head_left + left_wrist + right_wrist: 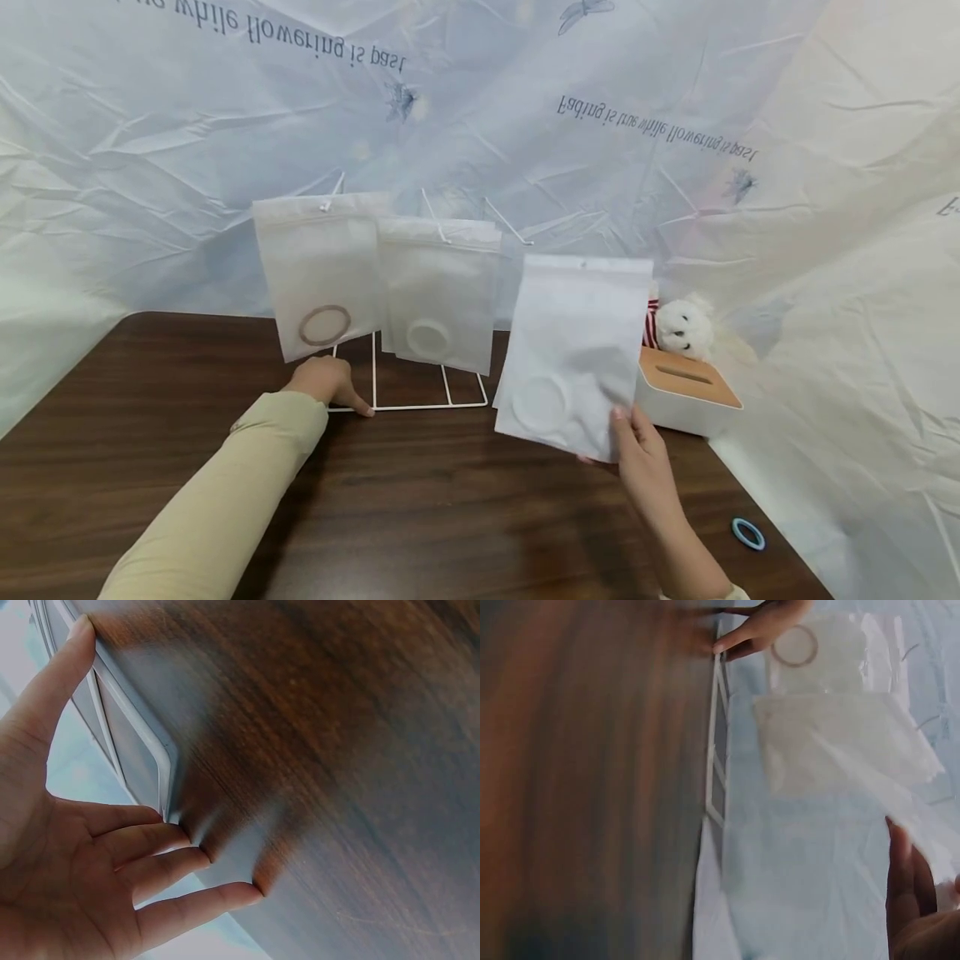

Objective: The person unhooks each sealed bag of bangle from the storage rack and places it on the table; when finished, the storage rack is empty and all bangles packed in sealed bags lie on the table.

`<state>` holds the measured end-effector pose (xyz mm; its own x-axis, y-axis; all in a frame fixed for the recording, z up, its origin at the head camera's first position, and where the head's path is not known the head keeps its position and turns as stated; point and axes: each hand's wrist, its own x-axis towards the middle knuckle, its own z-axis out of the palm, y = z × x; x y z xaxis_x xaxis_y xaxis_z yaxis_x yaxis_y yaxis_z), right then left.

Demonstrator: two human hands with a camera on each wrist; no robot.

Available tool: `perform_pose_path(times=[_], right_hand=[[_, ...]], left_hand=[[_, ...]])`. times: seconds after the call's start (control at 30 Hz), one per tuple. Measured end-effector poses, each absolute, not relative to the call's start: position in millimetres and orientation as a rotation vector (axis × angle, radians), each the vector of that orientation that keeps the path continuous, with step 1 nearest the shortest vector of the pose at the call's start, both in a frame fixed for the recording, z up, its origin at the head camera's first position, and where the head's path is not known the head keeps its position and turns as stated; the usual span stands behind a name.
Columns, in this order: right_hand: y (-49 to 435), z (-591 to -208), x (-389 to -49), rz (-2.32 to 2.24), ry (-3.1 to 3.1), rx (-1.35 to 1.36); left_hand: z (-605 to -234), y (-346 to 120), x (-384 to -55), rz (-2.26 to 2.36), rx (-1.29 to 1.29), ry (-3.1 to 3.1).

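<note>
A white wire display rack (pixel 427 407) stands on the table with hooks at its top. My left hand (pixel 322 385) rests at the rack's front left base; in the left wrist view the thumb lies on the wire (pixel 131 705) and the extended fingers touch the tabletop beside its corner. Near the rack's right side, my right hand (pixel 645 454) pinches white pouches (pixel 573 333) by the lower right corner, a round outline showing through the front one. A pouch with a brownish ring (pixel 325 326) hangs on the left hook. From the middle hook hang pouches (pixel 442 283) with a white ring inside.
A white tissue box (pixel 686 383) with a wood-coloured lid stands at the right, a white plush toy (pixel 684 327) behind it. Toward the table's right edge lies a blue ring (pixel 748 533). The right hook (pixel 510 221) is bare. Printed sheeting (pixel 480 108) hangs behind the table.
</note>
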<state>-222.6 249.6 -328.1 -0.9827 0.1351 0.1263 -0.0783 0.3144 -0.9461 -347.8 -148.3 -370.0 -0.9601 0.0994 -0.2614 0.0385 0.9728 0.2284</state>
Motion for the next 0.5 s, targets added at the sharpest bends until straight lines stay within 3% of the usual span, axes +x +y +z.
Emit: perform_pose_path(times=[0.2,0.5], right_hand=[[285.1,-336.9,-193.8,1.337,-2.701,-0.241],[328.2,-366.1,-161.2,1.328,-2.854,-0.512]], left_hand=[[-368.2,-147.8,-351.1,0.264,0.157,2.818],[-366.2,-146.3,-351.1,0.239,0.184,2.811]])
